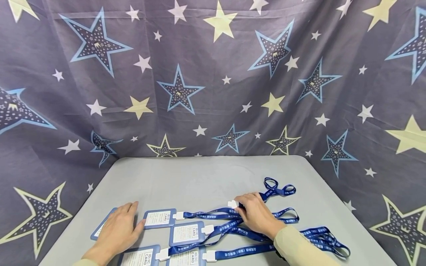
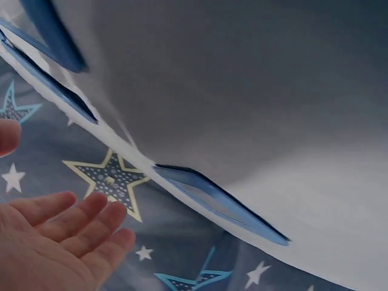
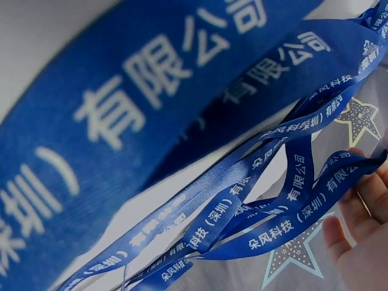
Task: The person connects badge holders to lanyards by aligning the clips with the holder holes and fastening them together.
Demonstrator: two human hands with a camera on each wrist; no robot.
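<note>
My right hand (image 1: 257, 214) pinches a blue lanyard (image 1: 273, 190) close to its white clip (image 1: 233, 204); the lanyard's looped end lies further back on the table. In the right wrist view, the fingers (image 3: 364, 206) hold the printed blue strap (image 3: 285, 233). My left hand (image 1: 116, 229) is over the leftmost blue-framed ID card holder (image 1: 103, 225), its fingers fairly straight. The left wrist view shows that hand (image 2: 66, 242) with nothing in its fingers; whether it touches the holder is unclear. Just right of it lies another ID card holder (image 1: 159, 218).
More ID card holders (image 1: 186, 233) with white clips and blue lanyards lie in rows at the front, some straps crossing. Lanyard ends (image 1: 324, 240) bunch up at the right. A starred grey curtain (image 1: 213, 92) encloses the grey table (image 1: 199, 177) behind and at the sides.
</note>
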